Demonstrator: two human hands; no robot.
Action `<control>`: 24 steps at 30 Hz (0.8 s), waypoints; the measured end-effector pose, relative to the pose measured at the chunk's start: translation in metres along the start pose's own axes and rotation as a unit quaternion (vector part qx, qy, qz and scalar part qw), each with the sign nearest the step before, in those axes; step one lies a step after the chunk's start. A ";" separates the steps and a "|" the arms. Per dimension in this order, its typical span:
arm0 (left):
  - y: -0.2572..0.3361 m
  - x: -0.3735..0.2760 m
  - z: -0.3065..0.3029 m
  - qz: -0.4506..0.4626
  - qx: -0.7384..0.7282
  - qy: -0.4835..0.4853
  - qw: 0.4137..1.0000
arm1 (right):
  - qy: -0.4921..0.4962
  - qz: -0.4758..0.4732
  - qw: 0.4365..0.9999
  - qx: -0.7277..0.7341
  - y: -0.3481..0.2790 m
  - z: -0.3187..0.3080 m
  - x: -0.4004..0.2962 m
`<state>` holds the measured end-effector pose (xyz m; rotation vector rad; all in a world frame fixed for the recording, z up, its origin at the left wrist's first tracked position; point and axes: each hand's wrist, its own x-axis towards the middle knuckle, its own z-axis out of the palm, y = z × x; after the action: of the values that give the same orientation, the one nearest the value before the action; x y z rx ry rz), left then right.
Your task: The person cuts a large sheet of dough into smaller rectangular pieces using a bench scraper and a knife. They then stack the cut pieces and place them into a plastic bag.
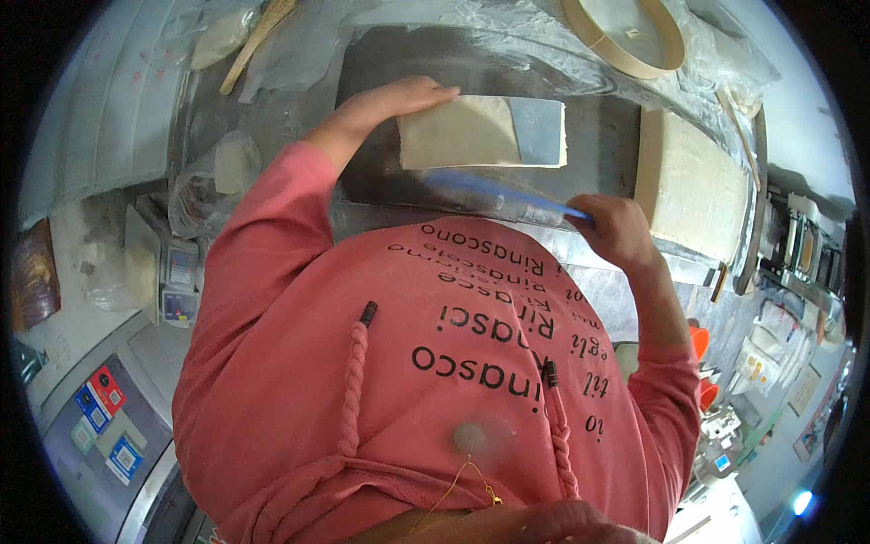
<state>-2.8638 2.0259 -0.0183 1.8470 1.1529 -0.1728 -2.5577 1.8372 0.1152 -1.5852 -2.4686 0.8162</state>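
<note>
My left hand (pixel 416 96) is at the far left corner of a pale rectangular stack of what look like dough sheets (pixel 455 134), gripping its edge. A flat grey-blue piece (pixel 540 129) covers the stack's right end. The stack lies on a dark, flour-dusted board (pixel 380 187). Nearer my body, my right hand (pixel 615 228) grips one end of a long, thin blue tool (pixel 503 194). Motion blurs the tool, so its exact kind is unclear. It points left along the stack's near side, seemingly apart from it.
A large pale dough block (pixel 697 183) stands at the right, near a thin wooden stick (pixel 737 132). At the far right is a round wooden-rimmed sieve (pixel 588 30). A straw brush (pixel 255 44) lies far left. Plastic bags (pixel 214 180) and a scale (pixel 180 279) are on the left.
</note>
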 end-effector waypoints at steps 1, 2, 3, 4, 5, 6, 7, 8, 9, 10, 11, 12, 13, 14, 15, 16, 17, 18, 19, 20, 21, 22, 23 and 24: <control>0.001 0.003 0.001 0.016 -0.011 -0.010 1.000 | -0.073 -0.029 0.993 -0.083 -0.004 0.003 0.017; 0.002 0.007 0.001 0.011 -0.001 -0.006 1.000 | -0.144 -0.054 0.974 -0.167 -0.007 0.006 0.036; 0.006 0.012 0.001 0.008 0.011 -0.005 1.000 | -0.182 -0.051 0.960 -0.207 -0.005 0.015 0.055; 0.011 0.016 0.002 0.008 0.024 -0.008 1.000 | -0.221 -0.042 0.944 -0.243 -0.001 0.023 0.071; 0.017 0.016 0.004 0.002 0.038 -0.004 0.999 | -0.206 -0.024 0.948 -0.240 0.002 0.024 0.083; 0.022 0.013 0.003 -0.007 0.052 0.005 0.999 | -0.189 -0.009 0.952 -0.239 0.004 0.024 0.094; 0.026 0.010 0.000 -0.015 0.067 0.013 0.998 | -0.174 0.013 0.960 -0.218 0.007 0.025 0.098; 0.026 0.009 -0.001 -0.014 0.059 -0.001 0.998 | -0.168 0.017 0.961 -0.221 0.008 0.030 0.097; 0.028 0.009 -0.002 -0.010 0.051 -0.015 0.999 | -0.161 0.022 0.961 -0.223 0.009 0.035 0.095; 0.029 0.010 -0.002 -0.006 0.045 -0.030 0.999 | -0.153 0.030 0.962 -0.225 0.010 0.039 0.091; 0.028 0.012 -0.003 0.003 0.057 -0.023 0.998 | -0.151 0.039 0.962 -0.223 0.007 0.042 0.087; 0.021 0.012 -0.001 0.010 0.065 -0.013 0.998 | -0.153 0.046 0.962 -0.222 0.003 0.043 0.079; 0.013 0.010 0.001 0.018 0.073 -0.005 0.997 | -0.121 0.015 0.972 -0.202 0.008 0.046 0.064; 0.005 0.005 0.001 0.047 0.012 0.067 0.997 | -0.092 -0.002 0.985 -0.148 0.015 0.045 0.049; -0.003 -0.003 0.006 0.076 -0.052 0.131 0.987 | -0.055 0.034 0.994 -0.093 0.016 0.042 0.026; -0.025 -0.008 0.018 0.092 -0.148 0.233 0.957 | -0.014 0.067 0.997 -0.038 0.017 0.040 0.004; -0.040 -0.015 0.030 0.103 -0.240 0.333 0.906 | 0.051 0.130 0.988 0.069 0.015 0.040 -0.015; -0.032 -0.027 0.042 0.056 -0.423 0.334 0.841 | 0.117 0.194 0.959 0.171 0.015 0.043 -0.031; -0.021 -0.046 0.056 0.002 -0.587 0.318 0.745 | 0.188 0.260 0.922 0.217 0.024 0.057 -0.045; -0.010 -0.062 0.065 -0.015 -0.696 0.211 0.686 | 0.207 0.358 0.874 0.256 0.023 0.058 -0.045; -0.001 -0.067 0.080 0.000 -0.665 0.232 0.709 | 0.191 0.406 0.849 0.280 0.022 0.054 -0.040; 0.004 -0.066 0.096 0.016 -0.636 0.253 0.729 | 0.173 0.451 0.822 0.302 0.025 0.050 -0.032; 0.004 -0.062 0.099 0.011 -0.607 0.268 0.748 | 0.174 0.458 0.815 0.310 0.034 0.058 -0.028; 0.004 -0.058 0.101 0.008 -0.577 0.286 0.765 | 0.175 0.464 0.809 0.317 0.042 0.067 -0.022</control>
<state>-2.8597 1.9115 -0.0414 0.7535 1.1904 0.9871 -2.5374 1.8053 0.0422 -2.2862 -0.8852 1.1188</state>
